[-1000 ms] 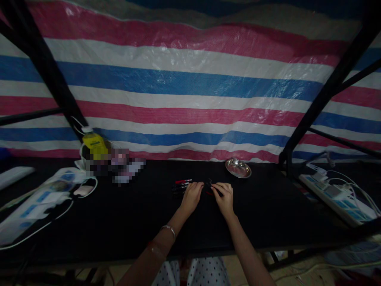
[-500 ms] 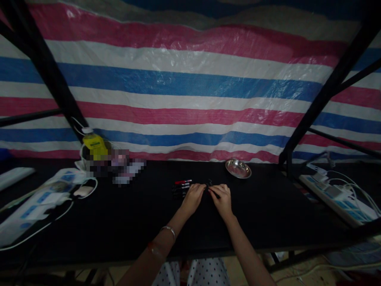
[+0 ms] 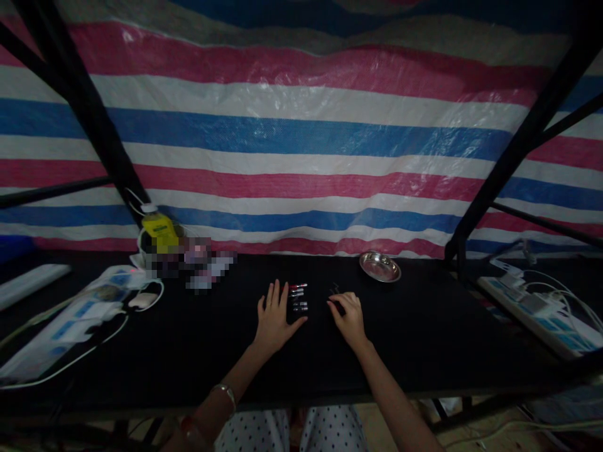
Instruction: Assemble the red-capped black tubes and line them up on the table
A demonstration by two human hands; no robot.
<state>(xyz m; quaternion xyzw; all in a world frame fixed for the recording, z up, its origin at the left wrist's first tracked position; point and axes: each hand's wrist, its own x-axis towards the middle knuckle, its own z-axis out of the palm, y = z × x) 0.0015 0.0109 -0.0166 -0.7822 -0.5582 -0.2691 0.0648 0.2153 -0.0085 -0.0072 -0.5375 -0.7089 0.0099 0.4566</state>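
My left hand [image 3: 274, 316] lies flat on the black table [image 3: 198, 351] with its fingers spread, holding nothing. Just to its right lie several small red-and-black clips [image 3: 298, 297] in a short column. My right hand [image 3: 347, 314] rests on the table with its fingers curled down; whether they hold anything is too dark to make out. A small dark wire piece [image 3: 334, 289] lies just beyond its fingertips.
A round steel dish [image 3: 379, 267] sits at the back right of centre. A yellow bottle [image 3: 161, 230] and a blurred patch stand at the back left. White power strips with cables lie at the far left [image 3: 70, 317] and far right [image 3: 537, 309]. Black frame bars slant on both sides.
My left hand has moved left off the clips and spread flat on the table. My right hand has stayed close by, its fingers still curled. The view has shifted slightly.
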